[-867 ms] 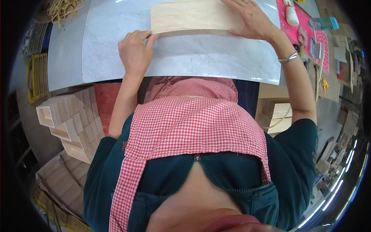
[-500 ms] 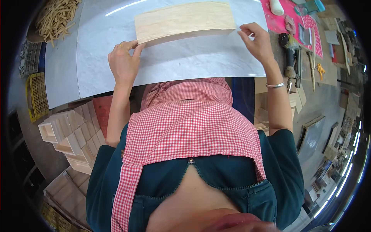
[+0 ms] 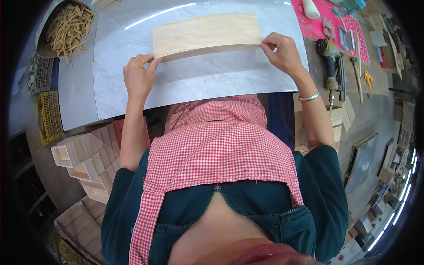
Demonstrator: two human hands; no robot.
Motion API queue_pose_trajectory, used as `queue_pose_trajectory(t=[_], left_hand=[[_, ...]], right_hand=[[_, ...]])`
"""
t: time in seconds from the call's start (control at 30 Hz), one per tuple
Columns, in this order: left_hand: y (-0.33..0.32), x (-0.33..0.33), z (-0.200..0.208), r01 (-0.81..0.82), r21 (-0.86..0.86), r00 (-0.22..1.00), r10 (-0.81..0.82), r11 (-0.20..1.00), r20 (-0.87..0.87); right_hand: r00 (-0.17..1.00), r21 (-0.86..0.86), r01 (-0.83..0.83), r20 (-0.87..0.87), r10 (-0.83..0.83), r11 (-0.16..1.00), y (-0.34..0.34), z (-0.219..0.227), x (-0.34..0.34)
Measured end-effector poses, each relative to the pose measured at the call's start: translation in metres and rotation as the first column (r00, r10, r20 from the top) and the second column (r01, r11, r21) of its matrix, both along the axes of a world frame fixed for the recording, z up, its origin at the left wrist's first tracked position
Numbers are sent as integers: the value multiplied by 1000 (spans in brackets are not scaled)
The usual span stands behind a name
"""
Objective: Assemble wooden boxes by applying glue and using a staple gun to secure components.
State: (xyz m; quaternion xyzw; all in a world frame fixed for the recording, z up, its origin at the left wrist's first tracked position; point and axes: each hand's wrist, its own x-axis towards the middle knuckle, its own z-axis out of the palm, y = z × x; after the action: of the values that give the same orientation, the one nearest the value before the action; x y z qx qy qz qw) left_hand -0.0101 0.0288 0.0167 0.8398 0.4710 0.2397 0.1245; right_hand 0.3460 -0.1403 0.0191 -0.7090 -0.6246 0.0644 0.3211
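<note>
Here, left hand [image 3: 139, 76], right hand [image 3: 282, 54] pinch one wooden piece [image 3: 206, 34] at two near corners.

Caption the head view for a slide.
Left hand and right hand at the near corners of a pale wooden piece.

The scene is brightly lit in a cool, even white. Strip lights [image 3: 376, 239] burn out to pure white along the lower right rim. A long white streak [image 3: 159, 16] of glare crosses the far part of the counter [image 3: 198, 79], whose pale top looks milky. The wood [image 3: 207, 33] is bright on top, its near side shaded. Beneath the counter it is dim, and the shirt [image 3: 190, 203] shows dark. The bracelet [image 3: 308, 97] catches a small glint. The middle is fairly sharp, the apron [image 3: 221, 150] checks readable. Fisheye distortion bows the counter's near edge; toward the right rim, clutter [image 3: 388, 172] looks squeezed and soft. The corners are black.
</note>
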Motion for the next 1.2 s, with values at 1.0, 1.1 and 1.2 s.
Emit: queue_pose_trajectory(t=[1.0,1.1,1.2], left_hand=[[-17,176,11,646,7,756,-638,764,-144],[-14,177,4,648,-12,761,-647,762,-45],[-13,178,-2,643,-13,766,-643,766,-2]], right_hand=[[888,131,418,-270,-373,899,51,-29,-16],[887,149,431,-254,-387,890,53,-30,-20],[886,157,434,-256,-388,887,56,-29,-23]])
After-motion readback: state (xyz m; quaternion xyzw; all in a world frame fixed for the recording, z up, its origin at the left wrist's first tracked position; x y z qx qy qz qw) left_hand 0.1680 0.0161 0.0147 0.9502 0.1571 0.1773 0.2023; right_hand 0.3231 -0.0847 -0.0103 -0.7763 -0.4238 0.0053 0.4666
